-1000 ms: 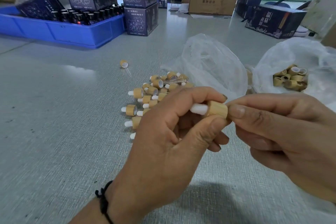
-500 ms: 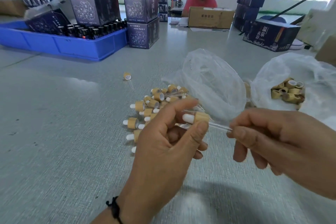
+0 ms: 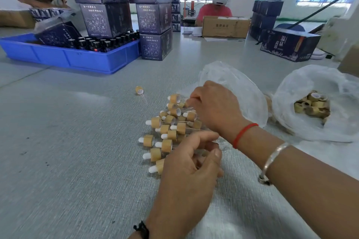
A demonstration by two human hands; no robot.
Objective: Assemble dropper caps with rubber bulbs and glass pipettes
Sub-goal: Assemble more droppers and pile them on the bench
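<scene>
Grey table (image 3: 58, 141), blue crate (image 3: 77, 58), perhaps workshop

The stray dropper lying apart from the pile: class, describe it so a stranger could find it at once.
Start at the blue crate on the far left of the grey table and look toward the pile of finished droppers beneath the hands. In the bare stretch between them lies the lone dropper. Unlike the heaped ones, it lies alone, its thin glass pipette pointing toward the camera.

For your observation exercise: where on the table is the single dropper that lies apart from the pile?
In the head view, the lone dropper lies left of centre on the grey table, beyond the pile of assembled droppers, nearer the blue crate.
</scene>
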